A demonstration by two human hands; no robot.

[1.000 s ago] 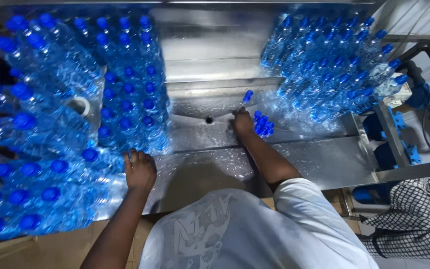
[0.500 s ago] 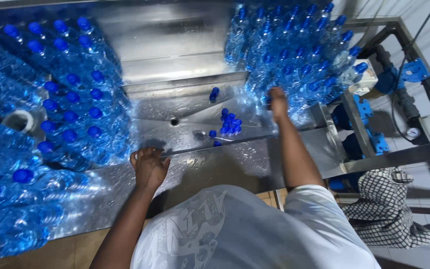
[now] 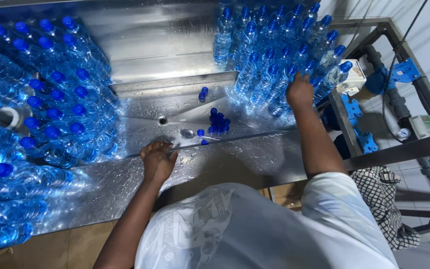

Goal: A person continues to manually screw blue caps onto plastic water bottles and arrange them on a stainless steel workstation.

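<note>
- Two bare hands at work: right hand is up at 1 o'clock, fingers curled over the tops of the right-side cluster of clear plastic water bottles with blue caps; whether it actually grips one I cannot tell.
- Left hand lies flat, fingers loosely spread, on the front edge of the wet stainless-steel tabletop, at 7 o'clock of the small pile of loose blue screw caps.
- Step, as I judge it: reaching into the right cluster to take a bottle; next move needs a firm close round one neck without toppling its neighbours.
- Larger bank of lying blue-capped bottles sits at 9 o'clock, untouched.
- Versus a second ago: right hand has left the loose caps and travelled out to the bottles; left hand has slid inward along the edge.
</note>
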